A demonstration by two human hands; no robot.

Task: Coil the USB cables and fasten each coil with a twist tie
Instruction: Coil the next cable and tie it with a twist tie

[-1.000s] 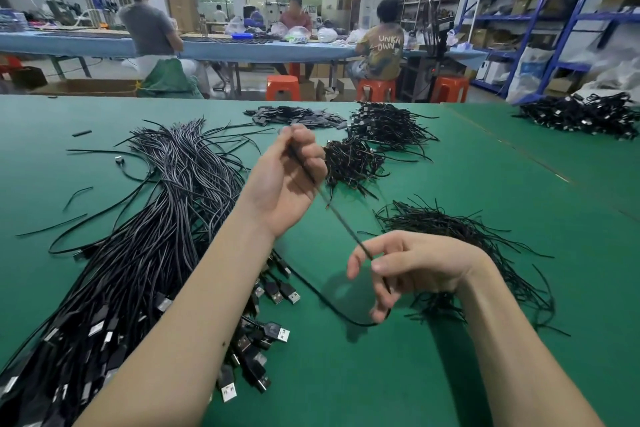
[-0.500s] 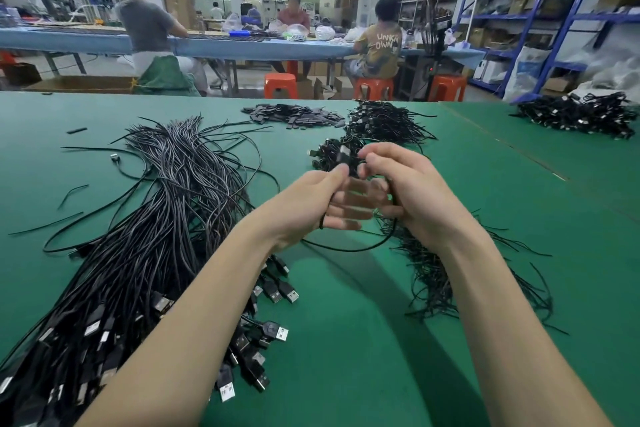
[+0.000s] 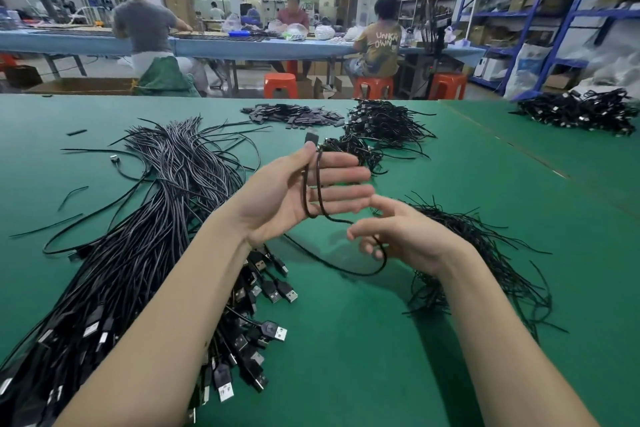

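- The left hand (image 3: 291, 196) is raised over the green felt-covered worktop (image 3: 346, 340), palm facing right and fingers stretched out straight and flat.
- A thin black USB cable (image 3: 320, 194) is looped around those left fingers in about two turns; the thumb presses it near the top, and its dark plug end (image 3: 311, 136) sticks up above the thumb tip.
- From the loops the cable runs down to the right hand (image 3: 405, 236), then sags in a slack curve that nearly reaches the worktop.
- The right hand sits just beside and below the left, fingers loosely curled with the cable passing through them; the forefinger points toward the left fingertips.
- A large bundle of loose black USB cables (image 3: 138, 236) lies on the left of the worktop, plugs pointing toward the camera, partly under the left forearm.
- A heap of thin black twist ties (image 3: 485, 253) lies under and behind the right wrist.
- Piles of coiled black cables (image 3: 384, 125) lie farther back, with another pile (image 3: 581, 111) at the far right.
- A flat scatter of small dark grey pieces (image 3: 294, 114) lies near the far edge.
- Beyond, people sit at a long blue table (image 3: 86, 42) with orange stools (image 3: 280, 84).
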